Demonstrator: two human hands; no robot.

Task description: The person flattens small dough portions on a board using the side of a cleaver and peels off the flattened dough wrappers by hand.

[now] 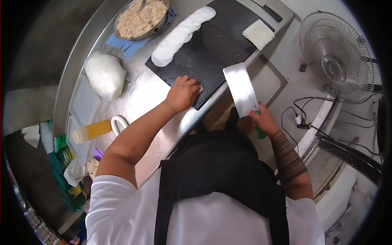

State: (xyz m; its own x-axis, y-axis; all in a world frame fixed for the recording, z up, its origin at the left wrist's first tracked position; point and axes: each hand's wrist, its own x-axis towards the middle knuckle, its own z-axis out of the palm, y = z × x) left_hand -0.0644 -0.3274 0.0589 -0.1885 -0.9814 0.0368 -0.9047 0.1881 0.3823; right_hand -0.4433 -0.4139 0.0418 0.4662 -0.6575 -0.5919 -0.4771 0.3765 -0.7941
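Note:
My right hand (264, 120) is wrapped round the green handle of a wide metal blade (241, 89), held beyond the table's front edge. On the near corner of a black board (220, 45) rests my left hand (184, 93), its fingers curled together over a small white piece (200, 89) that is mostly hidden. A row of overlapping thin white rounds (183, 34) lies along the board's far left side. At the board's right edge sits a folded white cloth (258, 34).
A bowl of chunky filling (141, 18) stands at the back on a blue cloth (128, 46). Left are a bag of white dough (105, 75), plastic lids (85, 100) and a yellow bottle (92, 131). A knife handle (272, 13) lies back right; a fan (337, 57) stands right.

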